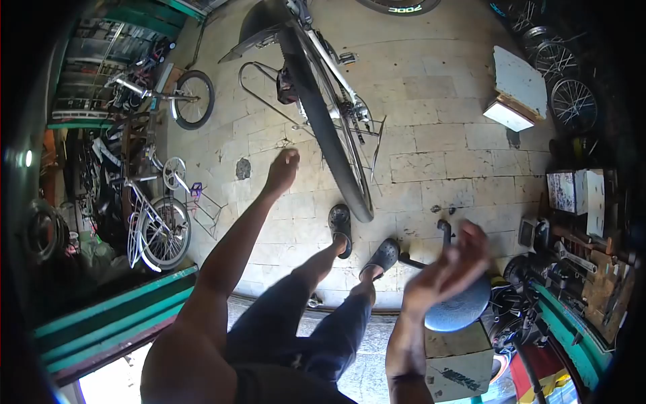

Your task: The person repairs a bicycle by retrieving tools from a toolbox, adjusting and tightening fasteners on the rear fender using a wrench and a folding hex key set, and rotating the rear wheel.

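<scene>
A bicycle (315, 108) stands ahead of me, its dark rear tyre and mudguard pointing toward my feet. My left hand (282, 172) is held out to the left of the rear wheel, apart from it. Its fingers are curled closed, and whatever they may hold is hidden. On the other side, my right hand (454, 266) is raised above a round grey-blue stool seat (459, 310). Its fingers look apart with nothing visible between them, though motion blurs them. Both hands are clear of the bicycle.
To the left stand a small silver bicycle (156, 225) and another front wheel (192, 99). At right are a white box (518, 91), spoked wheels (572, 101) and a tool board (602, 283). A black bar (412, 261) lies near my right shoe (385, 254).
</scene>
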`<move>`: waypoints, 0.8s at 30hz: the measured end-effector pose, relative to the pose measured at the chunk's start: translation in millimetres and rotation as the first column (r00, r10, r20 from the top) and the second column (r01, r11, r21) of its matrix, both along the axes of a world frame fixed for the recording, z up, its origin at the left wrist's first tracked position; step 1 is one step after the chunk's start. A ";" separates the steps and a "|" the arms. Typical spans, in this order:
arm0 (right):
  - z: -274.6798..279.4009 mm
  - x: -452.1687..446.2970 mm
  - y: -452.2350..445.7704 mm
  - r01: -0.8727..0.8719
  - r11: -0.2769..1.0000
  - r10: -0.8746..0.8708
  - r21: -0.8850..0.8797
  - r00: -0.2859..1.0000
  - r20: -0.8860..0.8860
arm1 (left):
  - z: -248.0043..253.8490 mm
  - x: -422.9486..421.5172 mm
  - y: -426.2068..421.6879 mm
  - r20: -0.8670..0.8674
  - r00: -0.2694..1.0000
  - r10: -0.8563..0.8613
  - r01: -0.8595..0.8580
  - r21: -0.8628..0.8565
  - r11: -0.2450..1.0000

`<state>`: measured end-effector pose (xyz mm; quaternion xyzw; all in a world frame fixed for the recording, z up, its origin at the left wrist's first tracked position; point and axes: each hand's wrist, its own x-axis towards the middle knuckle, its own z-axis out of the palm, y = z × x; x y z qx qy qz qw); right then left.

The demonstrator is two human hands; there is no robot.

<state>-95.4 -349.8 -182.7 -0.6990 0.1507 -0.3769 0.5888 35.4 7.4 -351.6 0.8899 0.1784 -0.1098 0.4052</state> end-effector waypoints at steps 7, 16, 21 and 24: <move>-102.9 5.0 114.1 -0.252 0.920 0.139 -0.299 0.925 -0.353 | 48.9 152.8 -6.9 0.296 0.950 -0.096 0.154 -0.177 0.972; -60.5 57.0 91.1 -0.182 0.983 0.185 0.032 0.973 -0.135 | -49.9 213.2 51.7 0.277 0.950 -0.142 0.228 -0.307 0.924; -82.2 56.0 112.1 -0.129 0.945 0.067 -0.301 0.976 -0.208 | -45.4 214.9 57.6 0.053 0.996 -0.078 0.094 -0.547 0.832; -100.5 66.3 135.8 -0.243 0.906 0.052 -0.346 0.876 -0.479 | -62.7 219.2 56.1 0.194 0.979 -0.066 0.151 -0.465 0.872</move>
